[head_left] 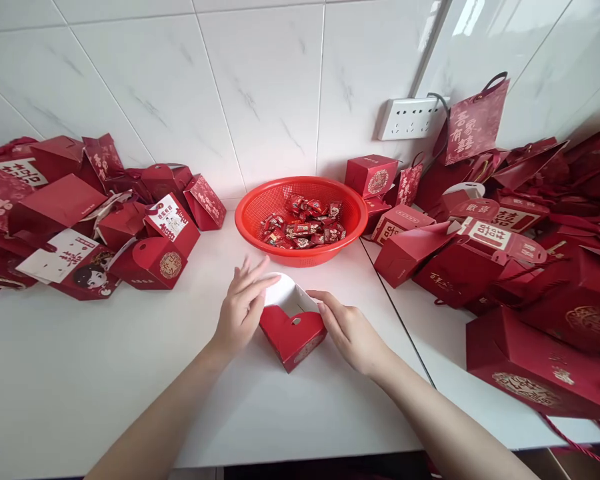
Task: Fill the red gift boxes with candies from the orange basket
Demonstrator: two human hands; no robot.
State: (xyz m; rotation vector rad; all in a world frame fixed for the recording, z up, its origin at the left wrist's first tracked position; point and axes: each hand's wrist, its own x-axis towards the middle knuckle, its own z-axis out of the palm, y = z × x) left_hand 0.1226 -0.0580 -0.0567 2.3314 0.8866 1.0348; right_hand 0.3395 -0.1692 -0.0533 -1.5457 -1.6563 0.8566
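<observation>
A small red cardboard candy box stands on the white tabletop in front of me, its top flaps raised and its white inside showing. My left hand is at the box's left side, with fingers stretched out and spread against the white flap. On the right side, my right hand holds the box by its wall and flap edge, fingers bent and partly hiding that side. Just behind the box is a red plastic basket with several wrapped candies in it.
Many red gift boxes are piled at the left. More red boxes and bags crowd the right side. A white power strip with a dark cable is on the tiled wall. The table's front edge is near me.
</observation>
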